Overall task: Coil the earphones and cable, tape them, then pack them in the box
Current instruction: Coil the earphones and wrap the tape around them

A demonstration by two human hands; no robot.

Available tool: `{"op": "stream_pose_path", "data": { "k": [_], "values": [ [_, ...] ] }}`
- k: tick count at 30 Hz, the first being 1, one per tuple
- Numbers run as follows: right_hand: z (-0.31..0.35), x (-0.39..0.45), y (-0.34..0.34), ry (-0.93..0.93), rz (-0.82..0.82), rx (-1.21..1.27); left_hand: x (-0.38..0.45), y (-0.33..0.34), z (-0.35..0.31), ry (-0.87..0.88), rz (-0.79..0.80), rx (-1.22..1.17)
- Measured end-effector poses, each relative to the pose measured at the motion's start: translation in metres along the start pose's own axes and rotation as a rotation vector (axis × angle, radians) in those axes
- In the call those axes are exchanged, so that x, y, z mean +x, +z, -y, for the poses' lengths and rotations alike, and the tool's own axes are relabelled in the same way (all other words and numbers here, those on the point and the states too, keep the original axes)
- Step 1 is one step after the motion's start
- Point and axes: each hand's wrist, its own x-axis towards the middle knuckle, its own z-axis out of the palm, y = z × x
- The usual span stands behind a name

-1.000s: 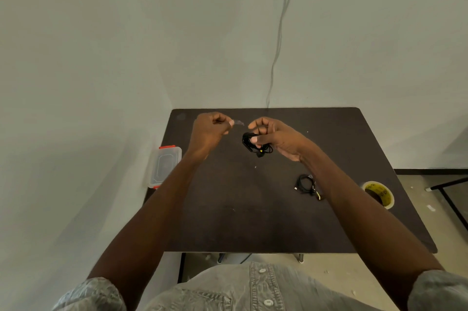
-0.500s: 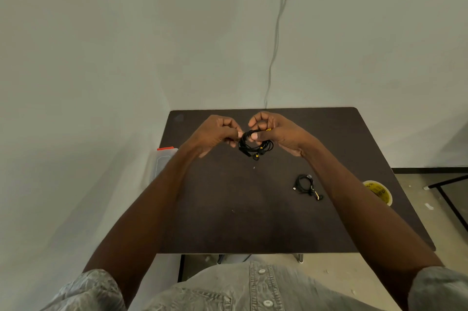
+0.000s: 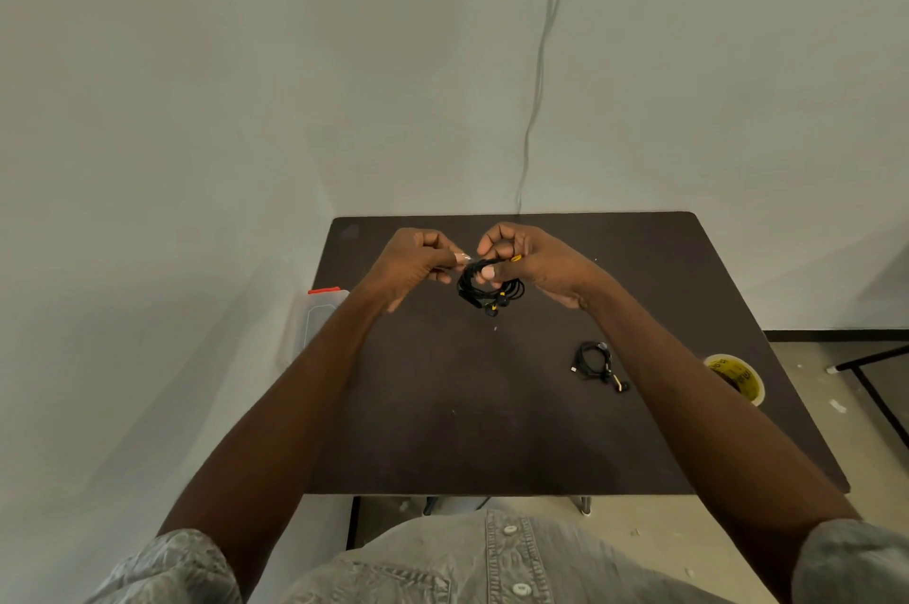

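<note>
Over the far middle of the dark table [image 3: 492, 431], my right hand [image 3: 533, 261] pinches a coil of black earphones [image 3: 487, 291] with yellow accents. The coil hangs below my fingers, clear of the tabletop. My left hand [image 3: 418, 261] is closed right beside it, its fingertips pinching a small clear piece of tape against the coil's top left. A second coiled black cable [image 3: 592, 360] lies on the table to the right, partly behind my right forearm. A clear plastic box [image 3: 319, 313] with a red clasp sits off the table's left edge.
A roll of yellow-printed tape [image 3: 735, 377] rests near the table's right edge. A white wall stands close behind and to the left, with a thin cord [image 3: 536, 87] running down it. A black frame [image 3: 880, 387] stands on the floor at the right.
My left hand came right from about a hand's width away and met the coil with the tape. My right hand stayed put, holding the earphones.
</note>
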Motion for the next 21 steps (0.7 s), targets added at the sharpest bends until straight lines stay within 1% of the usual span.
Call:
{"op": "stream_pose_path", "data": {
  "k": [3,11,16,21],
  "values": [
    [0.0001,0.001,0.0003,0.001,-0.009,-0.014,-0.0023,0.0021,-0.0014,0.029,0.02,0.039],
    [-0.0015,0.0011,-0.0012,0.026,-0.054,-0.101,-0.006,0.003,-0.0047,0.034,0.097,0.0],
    [-0.0032,0.001,0.0005,0.019,-0.11,-0.174,-0.006,0.0022,-0.0008,-0.015,0.126,-0.06],
    [-0.0011,0.002,0.0081,-0.008,-0.19,-0.318,-0.0061,0.0017,0.004,-0.067,0.113,-0.132]
  ]
}}
